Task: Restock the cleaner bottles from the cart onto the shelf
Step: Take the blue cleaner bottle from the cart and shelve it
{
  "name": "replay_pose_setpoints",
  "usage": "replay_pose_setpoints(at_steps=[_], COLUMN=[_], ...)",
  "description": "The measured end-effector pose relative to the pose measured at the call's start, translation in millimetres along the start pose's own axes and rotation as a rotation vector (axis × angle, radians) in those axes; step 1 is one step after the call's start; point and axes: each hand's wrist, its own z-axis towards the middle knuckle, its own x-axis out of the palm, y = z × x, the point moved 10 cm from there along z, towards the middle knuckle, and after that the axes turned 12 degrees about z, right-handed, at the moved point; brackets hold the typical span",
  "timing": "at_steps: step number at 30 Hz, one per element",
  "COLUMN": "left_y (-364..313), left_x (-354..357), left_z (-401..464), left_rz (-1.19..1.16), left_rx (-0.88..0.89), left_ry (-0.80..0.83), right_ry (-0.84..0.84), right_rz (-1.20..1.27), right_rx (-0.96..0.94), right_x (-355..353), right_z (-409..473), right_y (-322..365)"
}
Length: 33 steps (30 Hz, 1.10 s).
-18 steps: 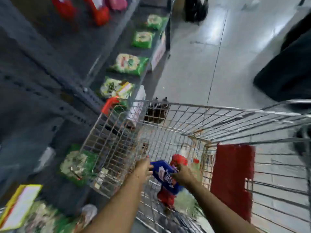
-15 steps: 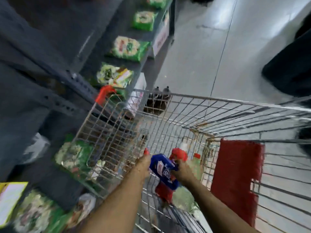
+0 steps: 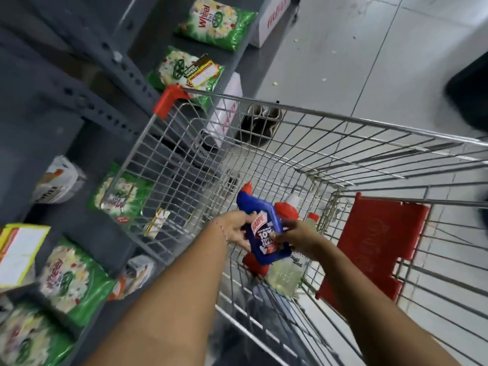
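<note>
A blue cleaner bottle (image 3: 260,228) with a red cap hangs over the inside of the wire cart (image 3: 303,114). My left hand (image 3: 236,228) grips its left side and my right hand (image 3: 297,237) grips its lower right corner. Under it, in the cart, lie a red bottle (image 3: 286,211) with a white cap and a clear pale-yellow bottle (image 3: 284,277) with a red cap. The grey metal shelf (image 3: 87,107) stands to the left of the cart, its lower levels holding green detergent bags.
Green detergent bags (image 3: 215,23) lie on the shelf levels at the left. The cart's red child-seat flap (image 3: 372,247) is at the right. A white carton (image 3: 272,17) and a dark pack of bottles (image 3: 260,125) stand on the tiled floor ahead. A dark shape (image 3: 470,99) fills the right edge.
The blue bottle has come up a little out of the cart in both hands, and the view has tilted downward toward the lower shelf levels.
</note>
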Motion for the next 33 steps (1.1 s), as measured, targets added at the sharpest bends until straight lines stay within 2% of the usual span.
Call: replay_pose_setpoints(at_steps=[6, 9, 12, 17, 23, 28, 33], left_y=[-16.0, -30.8, -1.4, 79.3, 204.4, 300.3, 355.6], left_x=[-12.2, -24.4, -50.8, -105.0, -168.0, -193.5, -206.0], left_z=[-116.1, -174.9, -261.4, -396.7, -550.4, -681.7, -791.3], left_rz=[0.08, 0.143, 0.089, -0.029, -0.153, -0.225, -0.228], left_rx=[0.314, 0.455, 0.659, 0.955, 1.193, 1.437, 1.587], left_ry=[0.021, -0.063, -0.144, -0.347, -0.66, -0.884, -1.13], right_ry=[0.124, 0.155, 0.218, 0.373, 0.675, 0.846, 1.009], right_rz=[0.09, 0.103, 0.086, -0.043, -0.102, -0.161, -0.204], right_rx=[-0.157, -0.278, -0.392, -0.584, -0.795, -0.987, -1.127], right_x=[39.4, 53.7, 106.6, 222.6, 383.3, 496.8, 579.1], right_z=[-96.9, -130.2, -186.9, -284.5, -407.3, -508.3, -603.3], right_y=[68.8, 109.4, 135.5, 172.3, 187.7, 202.8, 229.0])
